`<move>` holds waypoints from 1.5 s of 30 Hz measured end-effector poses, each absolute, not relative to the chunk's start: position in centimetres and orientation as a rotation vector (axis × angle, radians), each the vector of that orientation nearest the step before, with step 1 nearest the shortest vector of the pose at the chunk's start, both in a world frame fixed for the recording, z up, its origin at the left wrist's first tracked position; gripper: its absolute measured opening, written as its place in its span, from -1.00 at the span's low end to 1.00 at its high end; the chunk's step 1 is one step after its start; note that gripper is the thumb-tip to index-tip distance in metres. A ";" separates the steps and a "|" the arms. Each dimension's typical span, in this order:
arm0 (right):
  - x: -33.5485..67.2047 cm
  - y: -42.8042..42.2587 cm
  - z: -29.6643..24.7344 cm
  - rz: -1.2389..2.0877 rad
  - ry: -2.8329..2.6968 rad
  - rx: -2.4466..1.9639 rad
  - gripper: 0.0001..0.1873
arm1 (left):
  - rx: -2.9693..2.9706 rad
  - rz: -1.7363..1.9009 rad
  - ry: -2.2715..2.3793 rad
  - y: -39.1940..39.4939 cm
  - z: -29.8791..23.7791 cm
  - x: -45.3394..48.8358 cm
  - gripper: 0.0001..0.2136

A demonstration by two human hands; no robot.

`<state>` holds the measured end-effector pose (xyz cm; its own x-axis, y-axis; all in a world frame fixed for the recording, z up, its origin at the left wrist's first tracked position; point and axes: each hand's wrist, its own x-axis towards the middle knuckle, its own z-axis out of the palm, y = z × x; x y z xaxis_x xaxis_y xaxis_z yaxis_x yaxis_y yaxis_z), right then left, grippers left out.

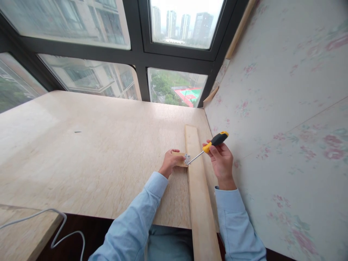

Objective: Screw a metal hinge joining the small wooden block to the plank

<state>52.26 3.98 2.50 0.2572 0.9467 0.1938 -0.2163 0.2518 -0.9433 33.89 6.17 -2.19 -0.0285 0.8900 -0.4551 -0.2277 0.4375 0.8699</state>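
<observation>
My right hand (220, 159) holds a screwdriver (216, 139) by its yellow and black handle, with the shaft slanting down to the left. The tip meets a small metal hinge (187, 158), which lies across the joint between a short wooden block (181, 164) and a long wooden board (199, 181). With its fingers closed round the short block, my left hand (171, 161) keeps it against the board's left side. The long board lies flat, running toward me past the near edge. Whether a screw sits under the tip is too small to tell.
A marble-patterned ledge (95, 163) stretches left to dark-framed windows (174, 58). On it lies a small dark sliver (77, 132). Flowered wallpaper (285, 127) covers the wall close to my right. A white cable (61, 224) loops at the lower left.
</observation>
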 end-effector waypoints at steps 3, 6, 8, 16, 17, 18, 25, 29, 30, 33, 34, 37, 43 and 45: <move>51.7 3.8 3.1 0.788 -0.938 -0.834 -0.57 | 0.661 1.011 1.291 6.1 -2.2 33.9 -0.50; 51.3 3.7 3.2 0.668 -0.934 -0.778 -0.51 | 0.648 1.019 1.278 6.1 -2.1 33.9 -0.52; 51.0 3.7 3.0 0.633 -0.979 -0.792 -0.52 | 0.645 1.028 1.284 6.0 -2.1 34.0 -0.53; 50.0 4.0 2.6 0.620 -1.147 -0.818 -0.68 | 0.630 1.032 1.307 6.1 -2.0 34.1 -0.53; 50.0 4.1 2.7 0.622 -1.161 -0.827 -0.70 | 0.627 1.031 1.310 6.2 -2.0 34.1 -0.53; 49.9 4.2 2.7 0.626 -1.175 -0.832 -0.72 | 0.625 1.032 1.310 6.2 -2.0 34.1 -0.53; 49.9 4.5 2.6 0.624 -1.234 -0.878 -0.74 | 0.621 1.052 1.300 6.1 -2.1 34.2 -0.54; 50.0 4.5 2.6 0.599 -1.257 -0.909 -0.73 | 0.628 1.067 1.297 6.1 -2.2 34.3 -0.54; 50.0 4.6 2.6 0.596 -1.260 -0.915 -0.72 | 0.626 1.070 1.296 6.1 -2.2 34.3 -0.54; 50.0 4.6 2.7 0.608 -1.257 -0.909 -0.69 | 0.624 1.079 1.293 6.1 -2.2 34.3 -0.55; 50.0 4.6 2.7 0.621 -1.250 -0.900 -0.68 | 0.625 1.081 1.294 6.1 -2.2 34.3 -0.55; 49.8 4.6 2.8 0.639 -1.228 -0.904 -0.61 | 0.636 1.072 1.293 6.1 -2.2 34.2 -0.56; 49.7 5.9 4.0 0.551 -1.434 -1.115 -0.37 | 0.655 1.073 1.304 6.1 -2.4 34.2 -0.55; 49.7 6.6 4.9 0.576 -1.498 -1.153 -0.34 | 0.648 1.075 1.296 6.0 -2.4 34.3 -0.55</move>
<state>49.73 6.63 4.88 0.0801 0.8847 0.4592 0.3490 0.4066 -0.8443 34.28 6.05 -2.44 -0.0727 0.8975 -0.4349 -0.2620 0.4036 0.8766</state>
